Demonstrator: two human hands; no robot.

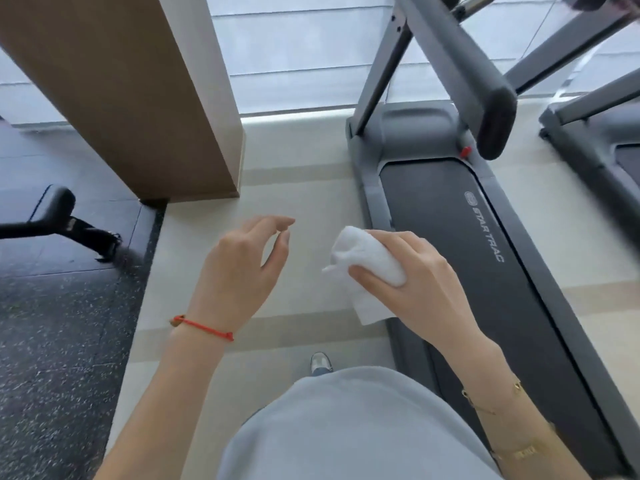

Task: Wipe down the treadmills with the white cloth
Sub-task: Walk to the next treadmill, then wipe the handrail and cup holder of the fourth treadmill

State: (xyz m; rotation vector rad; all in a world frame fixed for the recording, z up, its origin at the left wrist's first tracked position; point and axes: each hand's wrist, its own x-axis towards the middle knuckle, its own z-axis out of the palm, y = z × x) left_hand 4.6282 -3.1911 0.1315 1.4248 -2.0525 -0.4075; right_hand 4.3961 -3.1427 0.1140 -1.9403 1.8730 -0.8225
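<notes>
Shirt (346,427): pale grey, nearest the camera, filling the bottom middle, with one shoe toe (320,362) showing just beyond it.
White cloth (367,268): bunched in the right hand, held in the air over the left edge of the treadmill; a flat loose corner hangs toward the near side.
Right hand (412,271): fingers and thumb clamped round the cloth, gold bracelets on the wrist.
Left hand (247,261): empty, fingers apart and loosely curved, raised over the pale floor to the left of the cloth; a red string bracelet (202,329) on the wrist.
Treadmill (460,244): long axis runs from near right to far centre, the dark belt marked STAR TRAC, its console end toward the far window; grey handrail (485,98) overhead.
Second treadmill (595,150): at the far right, parallel, partly out of frame.
Pillar (138,98): brown, far left.
Black bench (52,213): left, on speckled dark flooring.
</notes>
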